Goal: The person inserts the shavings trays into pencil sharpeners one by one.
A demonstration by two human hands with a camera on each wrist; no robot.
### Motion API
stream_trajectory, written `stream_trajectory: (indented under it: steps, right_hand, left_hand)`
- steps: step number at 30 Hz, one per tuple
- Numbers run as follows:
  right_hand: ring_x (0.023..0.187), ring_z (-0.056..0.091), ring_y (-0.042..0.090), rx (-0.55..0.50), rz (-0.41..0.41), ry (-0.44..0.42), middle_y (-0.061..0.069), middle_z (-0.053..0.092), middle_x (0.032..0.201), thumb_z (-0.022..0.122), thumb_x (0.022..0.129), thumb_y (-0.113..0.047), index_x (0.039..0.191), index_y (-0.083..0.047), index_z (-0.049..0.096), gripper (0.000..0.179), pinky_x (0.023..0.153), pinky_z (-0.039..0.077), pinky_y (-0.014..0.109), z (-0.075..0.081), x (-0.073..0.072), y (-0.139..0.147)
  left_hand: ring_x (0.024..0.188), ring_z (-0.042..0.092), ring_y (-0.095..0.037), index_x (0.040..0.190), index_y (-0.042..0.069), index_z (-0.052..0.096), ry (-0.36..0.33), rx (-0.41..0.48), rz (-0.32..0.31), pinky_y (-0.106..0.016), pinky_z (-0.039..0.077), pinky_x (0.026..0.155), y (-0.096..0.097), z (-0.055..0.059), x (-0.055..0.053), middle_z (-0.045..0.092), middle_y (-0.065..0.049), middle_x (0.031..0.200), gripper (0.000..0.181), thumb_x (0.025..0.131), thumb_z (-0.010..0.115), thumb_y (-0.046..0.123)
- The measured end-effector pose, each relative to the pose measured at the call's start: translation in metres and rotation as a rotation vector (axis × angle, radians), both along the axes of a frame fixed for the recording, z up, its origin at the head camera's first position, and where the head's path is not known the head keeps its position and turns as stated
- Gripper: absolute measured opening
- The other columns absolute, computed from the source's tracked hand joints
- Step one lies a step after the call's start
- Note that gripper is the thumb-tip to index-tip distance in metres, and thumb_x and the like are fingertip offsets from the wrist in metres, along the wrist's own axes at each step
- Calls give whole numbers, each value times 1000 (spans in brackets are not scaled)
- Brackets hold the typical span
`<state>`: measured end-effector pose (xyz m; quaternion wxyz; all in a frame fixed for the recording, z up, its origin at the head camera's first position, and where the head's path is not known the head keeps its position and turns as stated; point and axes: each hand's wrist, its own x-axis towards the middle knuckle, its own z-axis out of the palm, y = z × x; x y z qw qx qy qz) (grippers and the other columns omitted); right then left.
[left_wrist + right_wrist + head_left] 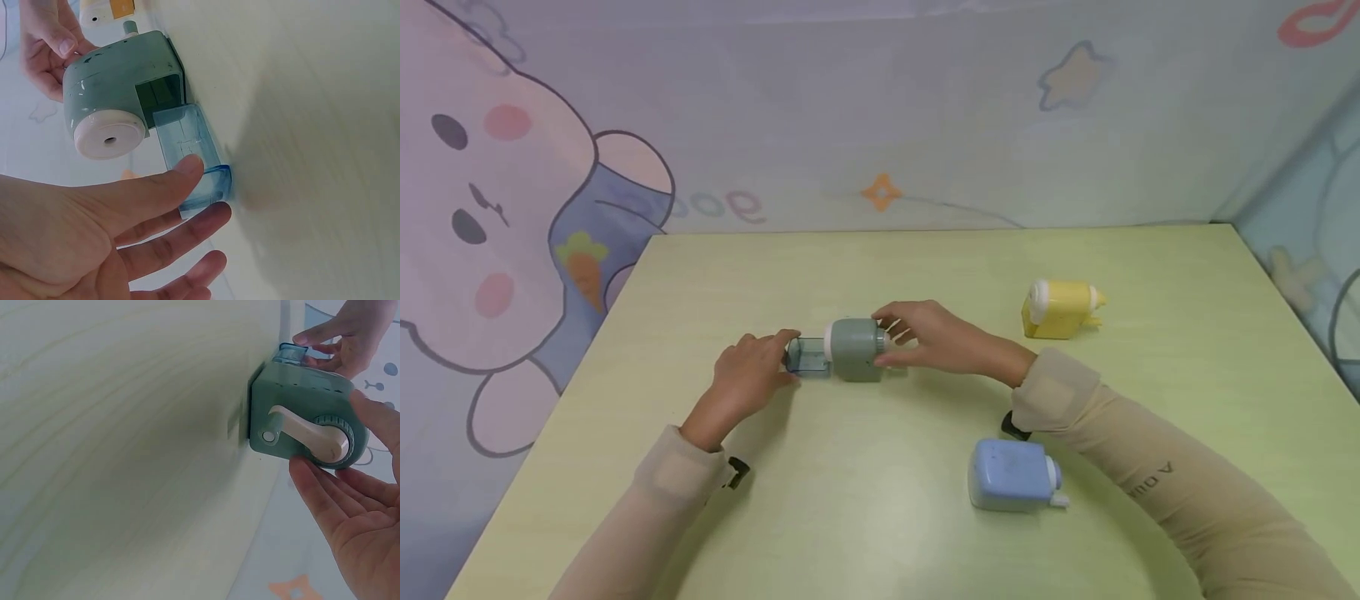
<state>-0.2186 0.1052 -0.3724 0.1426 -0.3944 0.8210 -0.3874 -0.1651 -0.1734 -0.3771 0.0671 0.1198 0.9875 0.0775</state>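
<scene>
A green crank pencil sharpener point(855, 352) stands on the table, its crank point(306, 434) facing right. Its clear blue shavings drawer point(812, 357) is pulled well out to the left, leaving the dark slot point(161, 99) visible in the left wrist view. The left hand point(748, 371) pinches the drawer's outer end between thumb and fingers. At the crank end, the right hand point(934, 337) grips the sharpener body with thumb and fingers on opposite sides. The white front ring point(109, 134) has a small pencil hole.
A yellow sharpener point(1063, 310) stands farther back on the right. A blue sharpener point(1011, 475) sits nearer, close to the right forearm. The pale wooden table point(880, 517) ends at a cloth backdrop point(820, 108) printed with cartoons.
</scene>
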Motion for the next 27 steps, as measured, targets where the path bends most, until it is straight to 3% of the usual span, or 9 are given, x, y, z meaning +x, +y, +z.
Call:
stream_trajectory:
  steps: [27]
  right_hand:
    - [114, 63, 30, -19, -14, -6, 17, 62, 126, 76, 91, -17, 129, 6, 54, 50, 93, 52, 34, -3, 0, -2]
  left_hand:
    - [90, 59, -34, 141, 5, 53, 4, 11, 8, -41, 47, 64, 2, -2, -1, 73, -7, 104, 66, 84, 82, 22]
